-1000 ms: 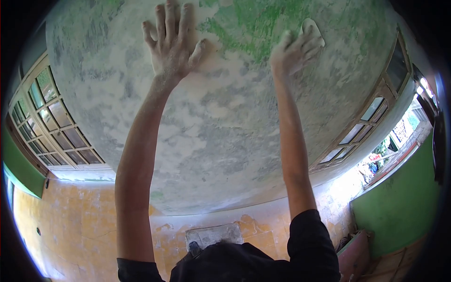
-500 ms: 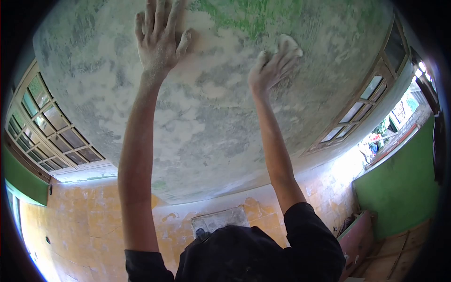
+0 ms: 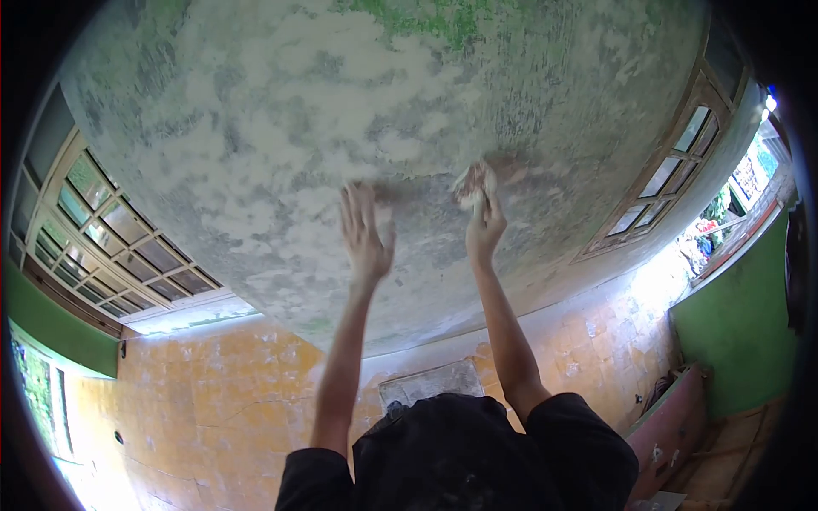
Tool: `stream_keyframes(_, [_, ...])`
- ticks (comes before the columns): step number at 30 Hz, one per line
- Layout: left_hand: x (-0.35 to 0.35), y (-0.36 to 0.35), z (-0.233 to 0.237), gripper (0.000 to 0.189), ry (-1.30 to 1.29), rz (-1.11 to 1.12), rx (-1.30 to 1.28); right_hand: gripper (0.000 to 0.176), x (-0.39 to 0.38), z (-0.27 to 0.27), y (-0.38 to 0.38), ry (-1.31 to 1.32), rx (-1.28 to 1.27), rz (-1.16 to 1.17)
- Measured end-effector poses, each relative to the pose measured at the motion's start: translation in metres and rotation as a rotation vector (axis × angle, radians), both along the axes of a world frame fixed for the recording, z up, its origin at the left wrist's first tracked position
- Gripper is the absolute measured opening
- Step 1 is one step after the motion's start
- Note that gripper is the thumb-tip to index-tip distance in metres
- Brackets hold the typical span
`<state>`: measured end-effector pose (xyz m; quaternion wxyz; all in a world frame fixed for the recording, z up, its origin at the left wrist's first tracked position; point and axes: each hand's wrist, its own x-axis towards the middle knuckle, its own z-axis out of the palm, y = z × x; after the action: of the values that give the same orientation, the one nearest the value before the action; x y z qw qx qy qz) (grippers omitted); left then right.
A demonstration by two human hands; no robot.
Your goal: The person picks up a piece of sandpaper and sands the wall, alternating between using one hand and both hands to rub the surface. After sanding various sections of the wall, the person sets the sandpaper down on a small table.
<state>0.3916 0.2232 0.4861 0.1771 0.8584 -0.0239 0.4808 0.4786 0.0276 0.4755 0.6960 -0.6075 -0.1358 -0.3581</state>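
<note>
Both arms stretch out toward a patchy grey-white wall [image 3: 341, 111] with powdery smears and worn green paint at the top. My right hand [image 3: 486, 226] grips a small whitish folded sheet [image 3: 469, 189] between thumb and fingers, close to the wall's surface; its exact material I cannot tell. To its left, my left hand [image 3: 366, 234] is open and holds nothing. Its fingers point up the wall, slightly blurred, with a soft shadow beside them.
A paned wooden door [image 3: 128, 230] stands at the left, and a framed window [image 3: 665, 175] is set in at the right. Worn yellow tiles [image 3: 230, 400] cover the floor below. A reddish panel [image 3: 673, 426] leans near the green wall [image 3: 741, 315] on the right.
Both hands have come lower on the wall and closer together. My left hand has moved down and right from its spread position; my right hand has moved down, still gripping the whitish sheet.
</note>
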Motion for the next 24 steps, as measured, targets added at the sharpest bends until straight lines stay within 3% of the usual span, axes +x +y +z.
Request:
stream_keyframes(1, [-0.013,-0.01,-0.024,0.067,0.109,-0.162,-0.143,0.026,-0.015,-0.007,-0.001,0.001,0.008,-0.001])
stream_keyframes(2, [-0.023,-0.018,-0.045,0.066,0.221,-0.322,-0.29,0.026,-0.032,-0.012,-0.004,0.159,0.016,0.146])
stream_keyframes(3, [-0.032,-0.031,-0.06,0.063,0.283,-0.541,-0.677,0.028,-0.049,-0.02,-0.007,0.321,0.019,0.295])
stream_keyframes(4, [-0.04,-0.044,-0.07,0.06,0.335,-0.75,-1.078,0.028,-0.064,-0.033,-0.006,0.333,0.014,0.3])
stream_keyframes(6, [-0.048,-0.06,-0.084,0.054,0.323,-0.837,-1.241,0.022,-0.088,-0.057,0.002,0.528,0.31,0.667])
stream_keyframes(7, [-0.052,-0.064,-0.089,0.049,0.3,-0.936,-1.388,0.022,-0.093,-0.074,0.004,0.54,0.302,0.683])
stream_keyframes(8, [-0.056,-0.067,-0.093,0.049,0.288,-0.916,-1.396,0.022,-0.097,-0.09,0.008,0.536,0.189,0.711])
stream_keyframes(10, [-0.06,-0.07,-0.098,0.03,0.378,-0.831,-1.453,0.022,-0.105,-0.102,0.009,0.527,0.071,0.759])
stream_keyframes(11, [-0.061,-0.069,-0.095,0.026,0.388,-0.677,-1.378,0.023,-0.106,-0.102,0.006,0.506,-0.134,0.667])
stream_keyframes(12, [-0.062,-0.065,-0.093,0.026,0.36,-0.66,-1.373,0.025,-0.107,-0.097,0.008,0.47,-0.335,0.574])
stream_keyframes(14, [-0.068,-0.053,-0.089,0.029,0.297,-0.58,-1.283,0.021,-0.114,-0.082,0.019,0.409,-0.258,0.574])
stream_keyframes(16, [-0.067,-0.036,-0.078,0.031,0.215,-0.439,-1.231,0.018,-0.106,-0.081,0.016,0.402,-0.295,0.415])
stream_keyframes(18, [-0.074,-0.019,-0.036,0.029,0.272,-0.053,-0.91,0.019,-0.088,-0.081,0.012,0.249,-0.419,0.232])
stream_keyframes(20, [-0.06,-0.002,-0.006,0.033,-0.26,-0.097,-0.652,0.019,-0.07,-0.072,0.003,0.259,-0.44,0.22])
stream_keyframes(22, [-0.051,0.034,0.011,0.043,-0.335,-0.102,-0.538,0.019,-0.053,-0.066,-0.005,0.271,-0.469,0.2])
stream_keyframes(24, [-0.049,0.062,0.041,0.045,-0.35,0.066,-0.344,0.019,-0.045,-0.068,-0.01,0.387,-0.401,0.375])
